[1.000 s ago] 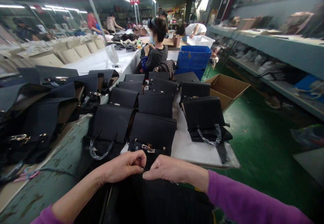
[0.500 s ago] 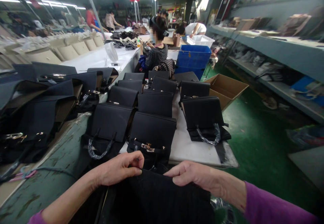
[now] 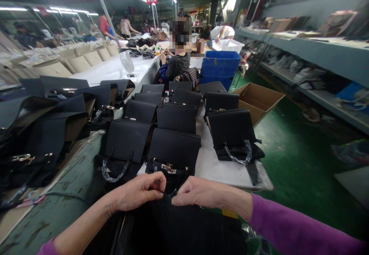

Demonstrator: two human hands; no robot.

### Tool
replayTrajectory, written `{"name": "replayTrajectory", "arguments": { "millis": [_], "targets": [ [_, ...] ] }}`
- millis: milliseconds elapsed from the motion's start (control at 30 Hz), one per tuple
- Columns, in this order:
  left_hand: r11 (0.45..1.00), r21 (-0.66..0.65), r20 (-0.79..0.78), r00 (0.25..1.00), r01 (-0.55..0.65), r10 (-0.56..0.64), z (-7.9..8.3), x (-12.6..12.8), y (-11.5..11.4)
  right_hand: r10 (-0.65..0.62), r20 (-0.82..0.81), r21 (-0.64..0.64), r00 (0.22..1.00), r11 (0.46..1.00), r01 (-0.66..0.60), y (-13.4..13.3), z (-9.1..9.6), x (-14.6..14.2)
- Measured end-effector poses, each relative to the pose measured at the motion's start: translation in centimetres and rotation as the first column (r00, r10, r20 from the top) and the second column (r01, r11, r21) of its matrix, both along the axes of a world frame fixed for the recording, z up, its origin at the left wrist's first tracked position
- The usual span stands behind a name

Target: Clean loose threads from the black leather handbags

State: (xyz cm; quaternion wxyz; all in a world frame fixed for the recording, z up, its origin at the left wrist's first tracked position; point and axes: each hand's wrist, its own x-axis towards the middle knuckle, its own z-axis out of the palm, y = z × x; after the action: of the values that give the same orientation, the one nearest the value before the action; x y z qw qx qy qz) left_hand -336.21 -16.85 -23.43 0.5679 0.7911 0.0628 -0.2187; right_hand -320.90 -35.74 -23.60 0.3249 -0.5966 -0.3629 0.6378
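Note:
A black handbag point(image 3: 184, 232) fills the near edge of the head view, its lower part dark and hard to make out. My left hand point(image 3: 140, 191) pinches its upper edge between thumb and bent fingers. Close by on the right, my right hand point(image 3: 198, 193) is closed on the same edge, thumb pointing at the left hand. Just beyond my hands leans another black handbag point(image 3: 174, 147) with a gold clasp point(image 3: 168, 168). Left of that one is a black handbag with a plastic-wrapped handle point(image 3: 115, 176).
Rows of black handbags cover the white table point(image 3: 207, 170), with more on the green bench point(image 3: 66, 197) at left. An open cardboard box point(image 3: 259, 99) and a blue bin point(image 3: 220, 68) stand behind. A seated co-worker point(image 3: 178, 65) works ahead. Shelving point(image 3: 305, 51) lines the right.
My right hand has slid left along the bag's edge, close to my left hand. The left hand keeps its pinch almost in place.

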Motion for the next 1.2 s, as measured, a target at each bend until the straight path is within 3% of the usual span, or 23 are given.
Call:
{"name": "replayTrajectory", "arguments": {
  "millis": [133,267,533,767,1033,1200],
  "targets": [
    [1.000,0.020,-0.010,1.000,-0.009,0.009,0.1,-0.2,0.0,-0.040,0.158,-0.004,0.987,0.999,0.041,2.0,-1.3,-1.1],
    [0.998,0.060,-0.018,1.000,-0.010,0.011,0.4,-0.6,0.2,-0.083,0.061,-0.004,0.995,0.997,0.083,1.0,-1.6,-1.2],
    [0.995,0.095,0.021,1.000,0.018,-0.020,0.9,-0.8,0.0,-0.207,-0.105,-0.176,0.973,0.966,0.187,-3.7,1.7,0.1],
    [0.994,0.103,0.033,0.999,0.021,-0.025,0.8,-1.2,0.2,-0.216,-0.295,-0.176,0.931,0.970,0.170,-5.6,3.2,0.5],
    [0.995,0.095,0.040,0.999,-0.003,-0.001,1.4,-1.5,-0.1,-0.130,-0.121,-0.162,0.984,0.981,0.110,-4.6,2.9,0.4],
    [0.991,0.135,0.061,0.998,-0.006,-0.002,2.3,-2.0,-0.7,-0.048,0.093,-0.014,0.994,0.999,0.049,-2.5,2.5,-0.5]
  ]
}}
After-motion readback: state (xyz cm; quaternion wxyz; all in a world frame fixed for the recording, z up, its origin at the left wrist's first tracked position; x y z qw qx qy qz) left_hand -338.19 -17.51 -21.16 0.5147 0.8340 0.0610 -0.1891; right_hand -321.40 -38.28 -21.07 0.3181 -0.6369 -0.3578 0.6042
